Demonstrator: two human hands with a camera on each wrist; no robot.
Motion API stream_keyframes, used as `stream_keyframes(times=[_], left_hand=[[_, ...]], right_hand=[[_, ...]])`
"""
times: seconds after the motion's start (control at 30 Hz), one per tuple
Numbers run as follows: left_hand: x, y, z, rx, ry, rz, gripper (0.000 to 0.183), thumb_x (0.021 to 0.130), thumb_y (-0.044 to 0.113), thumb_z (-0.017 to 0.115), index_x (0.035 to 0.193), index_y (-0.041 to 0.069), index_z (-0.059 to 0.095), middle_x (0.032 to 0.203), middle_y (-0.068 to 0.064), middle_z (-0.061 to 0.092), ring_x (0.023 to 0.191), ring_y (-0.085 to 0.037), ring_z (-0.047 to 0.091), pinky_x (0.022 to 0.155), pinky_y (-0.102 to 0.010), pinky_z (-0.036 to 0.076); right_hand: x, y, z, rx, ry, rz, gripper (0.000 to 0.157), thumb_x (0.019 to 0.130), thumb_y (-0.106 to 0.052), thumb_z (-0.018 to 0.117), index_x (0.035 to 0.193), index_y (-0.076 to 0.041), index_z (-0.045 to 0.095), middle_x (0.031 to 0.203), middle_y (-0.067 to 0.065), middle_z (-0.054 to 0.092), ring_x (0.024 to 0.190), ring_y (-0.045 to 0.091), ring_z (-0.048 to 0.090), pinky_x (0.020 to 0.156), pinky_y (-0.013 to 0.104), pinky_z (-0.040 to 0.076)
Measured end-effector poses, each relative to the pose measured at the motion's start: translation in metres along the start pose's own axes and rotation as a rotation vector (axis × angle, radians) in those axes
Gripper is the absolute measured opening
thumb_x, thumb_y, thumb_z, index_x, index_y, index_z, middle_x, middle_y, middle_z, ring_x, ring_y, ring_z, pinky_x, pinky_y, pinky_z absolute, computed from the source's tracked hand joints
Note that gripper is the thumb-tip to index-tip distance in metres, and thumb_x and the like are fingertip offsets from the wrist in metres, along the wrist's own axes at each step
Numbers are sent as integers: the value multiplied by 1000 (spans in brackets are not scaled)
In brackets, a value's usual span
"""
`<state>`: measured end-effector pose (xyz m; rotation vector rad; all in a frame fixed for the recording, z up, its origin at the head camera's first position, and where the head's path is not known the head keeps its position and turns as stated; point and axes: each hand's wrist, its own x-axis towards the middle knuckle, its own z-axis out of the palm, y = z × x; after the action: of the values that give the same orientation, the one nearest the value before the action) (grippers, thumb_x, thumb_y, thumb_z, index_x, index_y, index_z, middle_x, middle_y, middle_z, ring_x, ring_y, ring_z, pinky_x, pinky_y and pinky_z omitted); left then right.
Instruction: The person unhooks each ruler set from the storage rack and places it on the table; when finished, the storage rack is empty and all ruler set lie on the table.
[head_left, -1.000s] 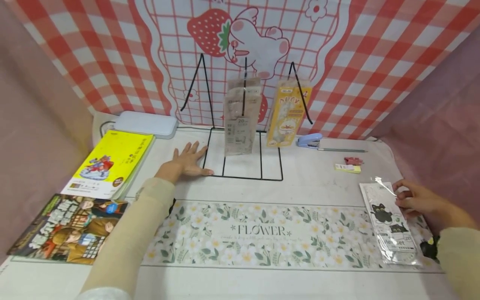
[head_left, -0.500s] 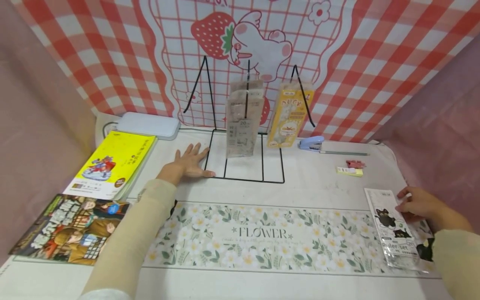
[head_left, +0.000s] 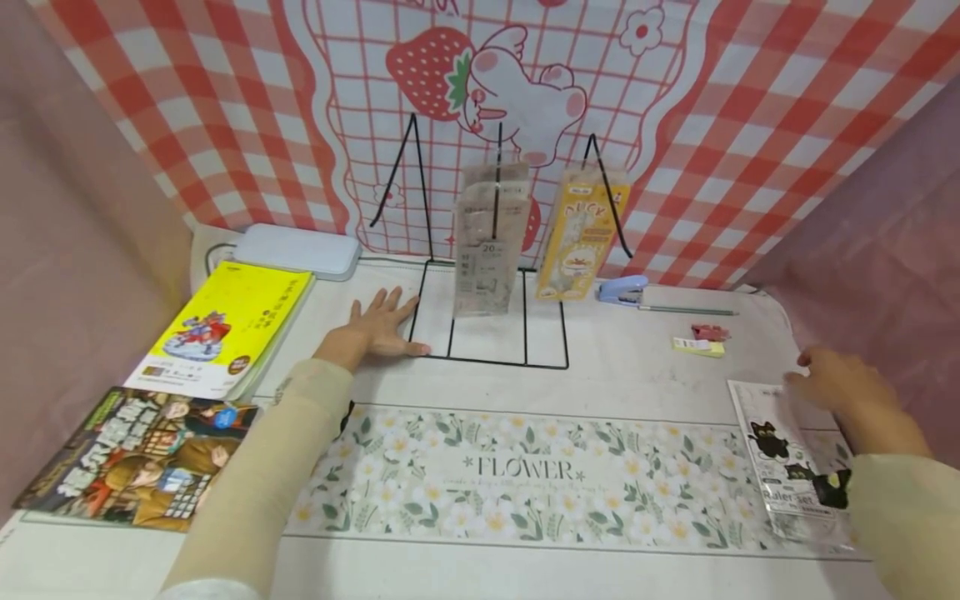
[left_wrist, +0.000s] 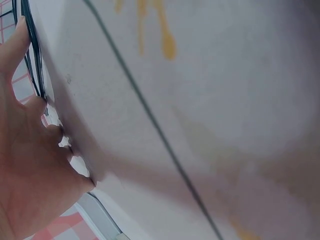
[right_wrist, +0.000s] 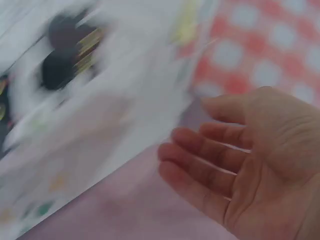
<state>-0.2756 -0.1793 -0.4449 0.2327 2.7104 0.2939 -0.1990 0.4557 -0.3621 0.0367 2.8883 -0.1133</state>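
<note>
Zero things gripped: the left hand [head_left: 378, 325] lay spread wide, thumb at the black wire rack [head_left: 526, 333], the right hand [head_left: 847, 383] loosely bent, empty. Best bet imo was pinching the flat white plastic ruler-set packet [head_left: 783, 458] by its top edge, rack braced. It lay at the right's 7 o'clock, the left's 3-to-4.

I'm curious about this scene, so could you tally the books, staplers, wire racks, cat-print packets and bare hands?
Books: 2 (yellow book, dark book)
Stapler: 1
Wire rack: 1
Cat-print packet: 1
Hands: 2 (left hand, right hand)
Total: 7
</note>
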Motion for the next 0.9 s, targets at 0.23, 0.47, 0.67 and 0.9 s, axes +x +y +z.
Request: stream_keyframes(times=[0.23,0.47,0.67,0.9], left_hand=[[0,-2,-3,12,6,9,104,81,73,54,157,25,3,165,-12,-11,153,-38,-11,118,-69,-6],[-3,-2,-3,5,11,10,103,81,73,55,157,25,3,165,-12,-11,153,-37,-12,118,-69,-8],[-5,-1,0,-5,12,13,104,80,74,54,157,25,3,165,-12,-10,153,-37,-11,119,-67,-7],[-4,0,1,0,14,11,105,80,74,54,157,25,3,165,-12,-11,153,-37,-11,119,-67,-7]], right_hand=[[18,-94,-30,271,337,-151,53,97,-34,52,135,2,41,120,31,57,103,45,59,65,38,51],[46,-186,-42,738,557,-341,51,94,-29,60,139,-10,44,125,4,57,101,-7,50,82,5,41],[65,-248,-49,1030,640,-474,41,90,-8,65,129,-4,51,108,-15,58,99,0,58,81,9,48],[73,-272,-53,1178,718,-474,31,90,-3,63,119,-8,53,93,-12,57,85,1,58,70,9,50]])
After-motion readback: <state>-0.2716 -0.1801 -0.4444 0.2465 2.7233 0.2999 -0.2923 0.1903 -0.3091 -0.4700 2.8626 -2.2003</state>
